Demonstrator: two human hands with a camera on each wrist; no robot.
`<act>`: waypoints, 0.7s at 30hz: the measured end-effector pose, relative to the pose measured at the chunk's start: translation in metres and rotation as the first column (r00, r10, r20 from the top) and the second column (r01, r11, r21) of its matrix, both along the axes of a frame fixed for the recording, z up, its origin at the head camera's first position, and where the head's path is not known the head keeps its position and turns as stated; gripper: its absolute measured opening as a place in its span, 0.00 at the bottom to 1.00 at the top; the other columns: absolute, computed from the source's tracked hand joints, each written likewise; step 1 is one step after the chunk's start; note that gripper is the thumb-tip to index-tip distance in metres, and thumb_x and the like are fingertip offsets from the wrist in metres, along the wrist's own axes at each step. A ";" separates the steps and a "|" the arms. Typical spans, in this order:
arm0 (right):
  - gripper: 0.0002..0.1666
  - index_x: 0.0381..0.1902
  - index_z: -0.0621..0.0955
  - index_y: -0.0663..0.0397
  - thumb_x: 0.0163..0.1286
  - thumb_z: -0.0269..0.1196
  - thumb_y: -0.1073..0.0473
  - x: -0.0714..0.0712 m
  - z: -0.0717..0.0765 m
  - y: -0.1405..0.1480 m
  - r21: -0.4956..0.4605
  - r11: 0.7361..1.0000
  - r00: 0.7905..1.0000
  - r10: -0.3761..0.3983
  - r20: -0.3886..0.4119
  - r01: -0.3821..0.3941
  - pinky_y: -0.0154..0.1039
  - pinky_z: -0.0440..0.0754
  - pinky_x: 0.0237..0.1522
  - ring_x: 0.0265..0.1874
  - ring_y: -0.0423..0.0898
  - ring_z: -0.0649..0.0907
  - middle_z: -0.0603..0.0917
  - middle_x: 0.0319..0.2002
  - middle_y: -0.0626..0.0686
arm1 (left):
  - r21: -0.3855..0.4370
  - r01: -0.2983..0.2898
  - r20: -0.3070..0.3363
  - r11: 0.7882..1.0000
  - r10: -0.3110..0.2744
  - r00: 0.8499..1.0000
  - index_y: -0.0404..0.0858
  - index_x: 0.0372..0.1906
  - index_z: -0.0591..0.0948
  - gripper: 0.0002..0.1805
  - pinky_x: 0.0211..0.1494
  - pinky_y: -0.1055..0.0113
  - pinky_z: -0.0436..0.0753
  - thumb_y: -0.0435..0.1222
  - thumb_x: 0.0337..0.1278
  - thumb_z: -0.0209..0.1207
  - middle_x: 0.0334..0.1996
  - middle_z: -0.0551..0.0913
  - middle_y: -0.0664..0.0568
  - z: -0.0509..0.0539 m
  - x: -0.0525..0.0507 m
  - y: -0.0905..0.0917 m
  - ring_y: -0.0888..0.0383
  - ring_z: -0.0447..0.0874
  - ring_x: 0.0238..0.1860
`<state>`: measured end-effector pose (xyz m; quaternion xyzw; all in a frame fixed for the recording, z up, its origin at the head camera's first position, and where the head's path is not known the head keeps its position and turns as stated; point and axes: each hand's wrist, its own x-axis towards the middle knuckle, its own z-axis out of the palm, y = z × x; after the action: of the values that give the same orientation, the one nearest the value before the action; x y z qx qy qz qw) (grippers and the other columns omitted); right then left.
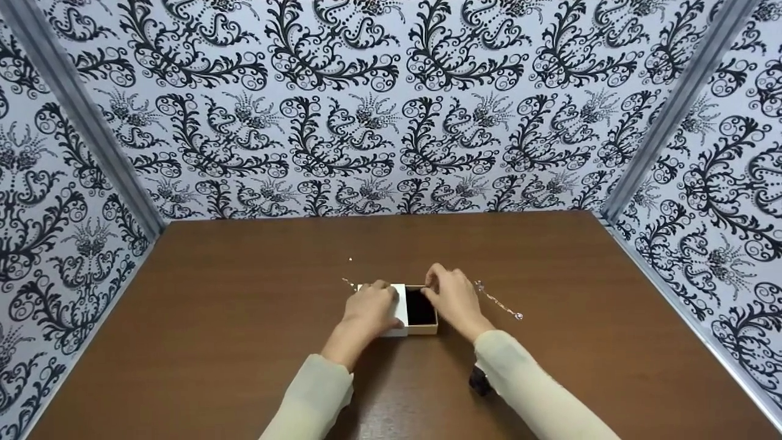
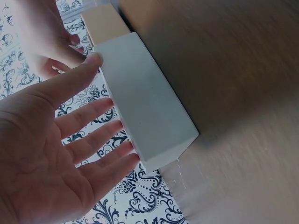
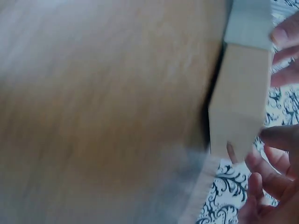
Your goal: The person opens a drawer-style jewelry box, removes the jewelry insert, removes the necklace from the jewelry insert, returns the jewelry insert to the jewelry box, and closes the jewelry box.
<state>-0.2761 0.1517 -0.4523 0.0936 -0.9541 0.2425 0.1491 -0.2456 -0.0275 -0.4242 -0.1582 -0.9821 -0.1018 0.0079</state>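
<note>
A small slide-out box stands mid-table, its white sleeve [image 1: 400, 305] on the left and its tan tray [image 1: 423, 330] partly out to the right. Black lining [image 1: 420, 307] shows inside the tray. My left hand [image 1: 371, 307] rests over the white sleeve; in the left wrist view its fingers [image 2: 96, 137] are extended, with tips on the top edge. At the tray's outer end, my right hand [image 1: 455, 299] pinches the end wall with thumb and finger. A small brown tab [image 3: 231, 152] shows on that end in the right wrist view.
A thin chain with clear stones [image 1: 501, 304] lies right of the right hand. Left of the box are another bit of chain [image 1: 348, 282] and a tiny shiny piece [image 1: 350, 259]. Patterned walls [image 1: 366, 122] bound the brown table [image 1: 244, 263]. Something dark [image 1: 479, 382] sits by the right sleeve.
</note>
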 end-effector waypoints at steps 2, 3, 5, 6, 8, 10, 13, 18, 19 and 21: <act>0.11 0.32 0.79 0.48 0.59 0.73 0.57 0.000 0.001 0.006 -0.027 1.000 0.999 -0.001 0.042 0.002 0.45 0.80 0.37 0.32 0.47 0.81 0.83 0.30 0.48 | 0.007 0.002 -0.001 1.000 -0.002 1.000 0.40 0.51 0.84 0.30 0.54 0.51 0.85 0.49 0.41 0.76 0.56 0.83 0.47 0.000 0.000 -0.001 0.43 0.82 0.54; 0.10 0.31 0.79 0.49 0.60 0.72 0.56 0.000 0.002 0.008 -0.031 0.999 0.996 -0.007 0.085 0.009 0.46 0.80 0.37 0.30 0.46 0.82 0.83 0.30 0.48 | 0.015 0.002 0.001 1.000 -0.002 1.000 0.40 0.50 0.84 0.30 0.54 0.51 0.85 0.49 0.40 0.77 0.56 0.83 0.47 -0.001 0.000 -0.001 0.43 0.82 0.55; 0.10 0.28 0.81 0.50 0.63 0.71 0.54 0.001 0.003 0.012 -0.022 1.000 0.987 -0.015 0.159 0.019 0.45 0.81 0.36 0.26 0.44 0.81 0.83 0.27 0.47 | 0.024 0.001 0.004 1.000 -0.001 1.000 0.41 0.50 0.84 0.30 0.53 0.51 0.85 0.49 0.39 0.77 0.56 0.83 0.48 0.000 0.000 -0.002 0.44 0.82 0.55; 0.11 0.25 0.82 0.52 0.64 0.70 0.53 0.001 0.003 0.013 -0.032 0.999 0.980 -0.006 0.200 0.013 0.44 0.80 0.34 0.24 0.43 0.79 0.83 0.24 0.47 | 0.028 0.000 0.005 1.000 0.000 1.000 0.41 0.49 0.85 0.29 0.53 0.51 0.85 0.49 0.39 0.77 0.56 0.83 0.48 0.000 0.000 -0.003 0.44 0.82 0.55; 0.15 0.22 0.84 0.54 0.66 0.67 0.54 0.001 0.003 0.012 -0.081 0.997 0.961 0.034 0.273 -0.012 0.40 0.78 0.32 0.21 0.41 0.77 0.83 0.20 0.48 | 0.039 -0.005 0.007 0.999 0.005 1.000 0.41 0.49 0.85 0.29 0.52 0.50 0.86 0.49 0.38 0.77 0.56 0.83 0.49 0.000 0.000 -0.004 0.44 0.83 0.55; 0.15 0.22 0.85 0.58 0.68 0.65 0.58 0.001 0.001 0.009 -0.182 0.982 0.944 0.105 0.313 -0.049 0.35 0.75 0.29 0.20 0.40 0.75 0.82 0.19 0.49 | 0.045 -0.009 0.005 0.999 0.009 1.000 0.41 0.48 0.85 0.29 0.50 0.50 0.86 0.49 0.38 0.78 0.55 0.83 0.49 -0.001 0.000 -0.005 0.44 0.83 0.54; 0.12 0.30 0.86 0.66 0.69 0.61 0.63 0.000 -0.002 0.003 -0.376 0.921 0.886 0.256 0.386 -0.102 0.30 0.73 0.25 0.22 0.39 0.74 0.81 0.21 0.51 | 0.042 -0.014 -0.006 0.999 0.014 1.000 0.41 0.48 0.85 0.29 0.48 0.51 0.86 0.49 0.38 0.78 0.53 0.84 0.49 -0.003 -0.001 -0.006 0.44 0.84 0.52; 0.12 0.42 0.85 0.69 0.70 0.56 0.68 -0.002 -0.004 0.000 -0.499 0.852 0.783 0.418 0.461 -0.161 0.31 0.75 0.24 0.24 0.40 0.76 0.83 0.28 0.53 | 0.031 -0.014 -0.011 0.999 0.014 1.000 0.42 0.48 0.85 0.28 0.47 0.51 0.86 0.49 0.39 0.77 0.52 0.84 0.49 -0.006 -0.002 -0.006 0.45 0.84 0.51; 0.13 0.43 0.86 0.67 0.69 0.56 0.68 -0.003 -0.003 0.002 -0.481 0.860 0.782 0.415 0.466 -0.170 0.32 0.76 0.25 0.24 0.41 0.77 0.85 0.31 0.54 | 0.030 -0.009 -0.007 1.000 0.009 1.000 0.42 0.48 0.85 0.28 0.47 0.51 0.86 0.49 0.39 0.77 0.53 0.83 0.49 -0.006 -0.002 -0.006 0.45 0.83 0.52; 0.12 0.43 0.87 0.62 0.68 0.58 0.67 -0.006 0.001 0.008 -0.389 0.899 0.824 0.370 0.429 -0.201 0.37 0.82 0.31 0.29 0.45 0.82 0.88 0.36 0.56 | 0.035 0.004 0.002 0.999 -0.004 1.000 0.42 0.49 0.85 0.29 0.47 0.50 0.86 0.49 0.39 0.77 0.54 0.83 0.49 -0.006 -0.003 -0.008 0.45 0.83 0.53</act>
<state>-0.2818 0.1597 -0.4516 0.1465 -0.8810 0.4324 -0.1240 -0.2490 -0.0353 -0.4302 -0.1597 -0.9799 -0.1192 0.0095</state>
